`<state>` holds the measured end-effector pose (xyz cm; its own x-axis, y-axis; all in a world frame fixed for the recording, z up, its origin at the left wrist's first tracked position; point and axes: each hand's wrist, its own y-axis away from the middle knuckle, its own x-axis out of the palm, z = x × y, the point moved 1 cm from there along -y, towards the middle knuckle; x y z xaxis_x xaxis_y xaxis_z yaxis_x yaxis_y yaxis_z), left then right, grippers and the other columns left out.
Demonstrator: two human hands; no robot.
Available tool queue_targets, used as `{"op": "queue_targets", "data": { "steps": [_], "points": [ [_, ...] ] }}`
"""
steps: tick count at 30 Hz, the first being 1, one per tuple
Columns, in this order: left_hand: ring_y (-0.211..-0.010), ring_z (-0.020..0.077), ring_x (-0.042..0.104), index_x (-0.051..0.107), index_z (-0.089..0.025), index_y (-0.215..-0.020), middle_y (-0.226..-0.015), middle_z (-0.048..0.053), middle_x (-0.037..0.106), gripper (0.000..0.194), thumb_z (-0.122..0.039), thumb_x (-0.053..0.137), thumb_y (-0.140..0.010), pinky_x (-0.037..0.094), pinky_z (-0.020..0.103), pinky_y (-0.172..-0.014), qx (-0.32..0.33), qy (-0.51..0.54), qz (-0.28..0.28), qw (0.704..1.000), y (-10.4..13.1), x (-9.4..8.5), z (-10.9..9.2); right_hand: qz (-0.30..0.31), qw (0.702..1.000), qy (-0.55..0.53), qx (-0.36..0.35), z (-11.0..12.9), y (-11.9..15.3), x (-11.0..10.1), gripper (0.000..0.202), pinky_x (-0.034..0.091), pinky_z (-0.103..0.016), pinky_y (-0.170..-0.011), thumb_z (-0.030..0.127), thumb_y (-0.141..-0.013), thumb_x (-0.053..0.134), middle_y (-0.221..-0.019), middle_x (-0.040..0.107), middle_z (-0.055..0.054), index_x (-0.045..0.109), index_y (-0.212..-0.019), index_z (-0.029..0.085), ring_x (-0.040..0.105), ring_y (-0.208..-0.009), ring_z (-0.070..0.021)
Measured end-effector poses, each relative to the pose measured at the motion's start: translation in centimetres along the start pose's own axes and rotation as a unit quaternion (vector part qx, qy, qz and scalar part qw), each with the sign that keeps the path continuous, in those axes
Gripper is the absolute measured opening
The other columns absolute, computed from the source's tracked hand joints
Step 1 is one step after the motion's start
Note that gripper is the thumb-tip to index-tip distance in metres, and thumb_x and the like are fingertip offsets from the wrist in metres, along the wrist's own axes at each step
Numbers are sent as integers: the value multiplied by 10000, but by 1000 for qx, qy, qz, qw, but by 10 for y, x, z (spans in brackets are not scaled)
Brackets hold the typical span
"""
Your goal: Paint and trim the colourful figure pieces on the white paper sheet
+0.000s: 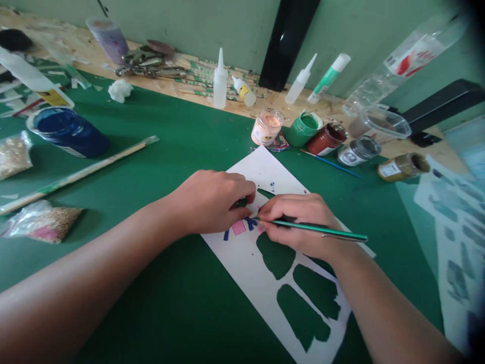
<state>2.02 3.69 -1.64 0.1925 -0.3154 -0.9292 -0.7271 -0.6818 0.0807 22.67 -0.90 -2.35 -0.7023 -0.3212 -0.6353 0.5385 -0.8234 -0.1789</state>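
Note:
A white sheet of paper (242, 263) with several cut-out holes lies at a slant on the green table. My left hand (212, 202) rests over its upper part, thumb and fingertips curled close together; what lies between them is too small to make out. Beside those fingertips are a small pink piece (238, 227) and small dark blue pieces (251, 223) on the paper. My right hand (303, 222) is closed around a slim green pen-shaped tool (322, 228). The tool's tip is at the blue pieces, close to my left thumb, and its exact kind does not show.
Paint jars stand behind the paper, among them a green jar (305, 127) and an olive jar (403, 167). A blue paintbrush (331, 164) lies before them. At left are a blue paint jar (71, 132), a long stick (79, 174) and a glitter bag (56, 222).

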Motion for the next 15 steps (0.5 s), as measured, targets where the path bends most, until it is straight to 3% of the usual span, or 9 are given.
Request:
{"op": "queue_targets", "data": {
  "steps": [15],
  "points": [
    [-781,171,624,650,-263,-968,-976,-27,705,133,-354,594,-888,304,277,-567,4,-7,-2,1000,0,-1,0,-7,1000,3,5,2,2,-2,150,516,-233,-709,49,-749,754,-797,736,21,698,-741,187,699,-751,-128]
  ]
}}
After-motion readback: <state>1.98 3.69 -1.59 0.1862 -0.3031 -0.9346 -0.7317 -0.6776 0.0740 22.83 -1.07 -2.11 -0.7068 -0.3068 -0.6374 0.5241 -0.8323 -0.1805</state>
